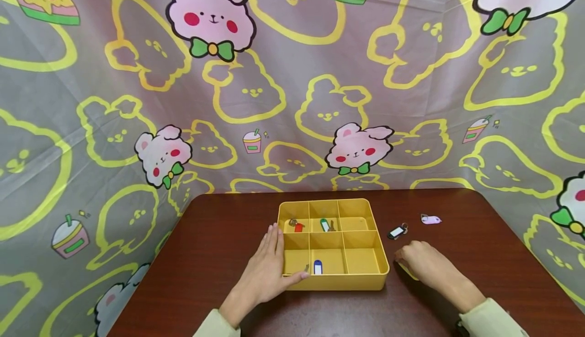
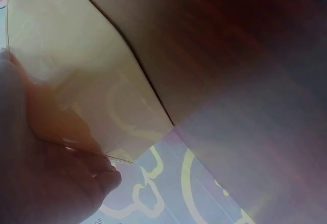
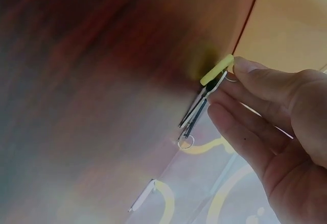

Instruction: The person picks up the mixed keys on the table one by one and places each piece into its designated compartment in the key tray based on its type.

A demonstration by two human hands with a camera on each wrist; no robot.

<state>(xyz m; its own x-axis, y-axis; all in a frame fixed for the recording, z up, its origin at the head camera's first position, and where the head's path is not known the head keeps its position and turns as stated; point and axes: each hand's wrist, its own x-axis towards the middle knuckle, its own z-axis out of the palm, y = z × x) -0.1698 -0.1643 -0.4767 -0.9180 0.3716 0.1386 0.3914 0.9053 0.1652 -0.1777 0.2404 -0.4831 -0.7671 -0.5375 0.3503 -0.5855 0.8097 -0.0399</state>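
A yellow divided box sits on the table. Along its left side lies my left hand, fingers straight, with the thumb across the front left corner. The left wrist view shows that hand against the box wall. Just right of the box, my right hand pinches a yellow key tag between thumb and fingers, low over the table. Inside the box are a red key tag at back left, a green key tag at back middle, and a blue key tag at front middle.
A black key tag with a ring lies beyond my right hand. Farther back and right is a pale pink key tag. The brown table ends at a patterned cloth hanging behind and on both sides.
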